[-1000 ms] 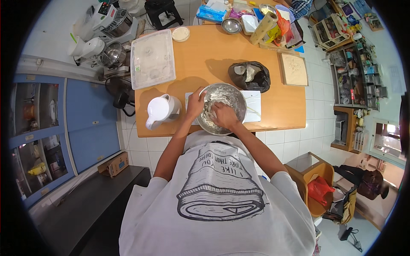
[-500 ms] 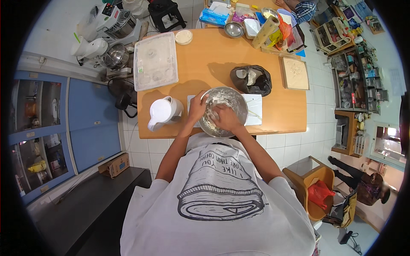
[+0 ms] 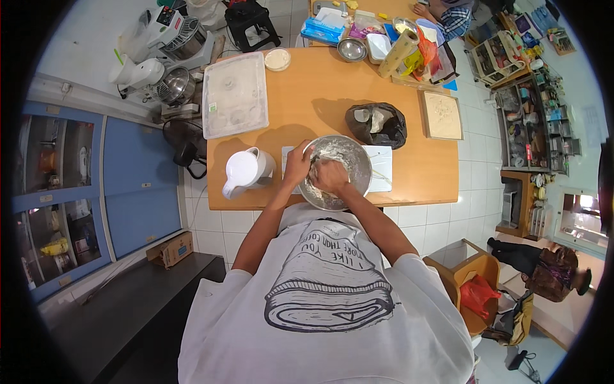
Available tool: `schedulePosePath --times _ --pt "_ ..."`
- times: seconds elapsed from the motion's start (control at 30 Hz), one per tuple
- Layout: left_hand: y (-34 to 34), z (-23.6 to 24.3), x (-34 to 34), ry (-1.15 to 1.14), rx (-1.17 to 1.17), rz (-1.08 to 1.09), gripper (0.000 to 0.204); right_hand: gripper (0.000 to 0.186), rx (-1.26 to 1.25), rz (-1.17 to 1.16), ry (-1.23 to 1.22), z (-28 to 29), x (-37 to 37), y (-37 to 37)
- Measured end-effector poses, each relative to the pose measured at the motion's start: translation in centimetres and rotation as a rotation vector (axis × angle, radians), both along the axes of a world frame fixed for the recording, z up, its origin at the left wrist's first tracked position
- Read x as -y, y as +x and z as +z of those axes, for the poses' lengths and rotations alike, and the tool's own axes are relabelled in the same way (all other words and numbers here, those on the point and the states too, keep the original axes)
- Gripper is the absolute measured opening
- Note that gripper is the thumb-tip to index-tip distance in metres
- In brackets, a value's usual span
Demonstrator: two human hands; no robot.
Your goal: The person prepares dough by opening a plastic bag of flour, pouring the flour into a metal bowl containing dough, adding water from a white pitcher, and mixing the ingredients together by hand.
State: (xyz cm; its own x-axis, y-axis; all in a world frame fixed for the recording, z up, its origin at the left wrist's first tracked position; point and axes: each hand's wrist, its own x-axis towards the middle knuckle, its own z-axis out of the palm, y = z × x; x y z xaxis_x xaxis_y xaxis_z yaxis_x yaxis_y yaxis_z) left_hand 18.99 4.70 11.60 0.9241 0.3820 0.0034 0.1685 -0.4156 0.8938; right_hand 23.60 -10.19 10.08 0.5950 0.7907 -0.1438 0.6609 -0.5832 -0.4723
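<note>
A steel mixing bowl point(image 3: 359, 168) stands at the table's front edge, over a white board point(image 3: 382, 173). My left hand point(image 3: 297, 164) grips the bowl's left rim, its thumb reaching over the edge. Down inside the bowl my right hand point(image 3: 330, 176) is closed and pressed into pale, crumbly dough point(image 3: 316, 191); its fingertips are hidden. Floury smears point(image 3: 336, 148) coat the bowl's inner wall. To the left is a white pitcher point(image 3: 245, 168). Beyond the bowl, to the right, sits an open black plastic bag point(image 3: 391, 131) with something white in it.
A clear lidded tub point(image 3: 235, 96) and a small round container point(image 3: 277, 59) lie at the table's far left. A tray of pale dough point(image 3: 442, 115) sits at the right edge. Packages and a film roll point(image 3: 399, 51) crowd the back. A wooden chair point(image 3: 470, 281) stands right.
My right hand has drawn together and shifted slightly left and deeper within the bowl. My left hand stays on the rim. At far right, another person has moved a little.
</note>
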Motion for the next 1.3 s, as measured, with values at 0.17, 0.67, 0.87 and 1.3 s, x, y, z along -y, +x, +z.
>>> schedulePosePath --times 0.17,0.67,0.87,1.3 --pt "-0.1 0.1 -0.3 -0.065 0.011 0.007 0.021 0.035 -0.143 -0.272 0.023 0.0 -0.9 0.8" --pt "0.1 0.3 0.1 -0.061 -0.112 -0.032 0.024 0.049 -0.108 -0.188 0.079 1.1 1.6 -0.1" --pt "0.3 0.9 0.0 -0.079 -0.04 -0.017 0.023 0.042 -0.123 -0.12 -0.02 -0.1 0.2 1.7" --pt "0.3 0.3 -1.1 -0.081 -0.165 -0.014 0.028 0.078 -0.201 -0.008 0.164 3.6 4.9 1.8"
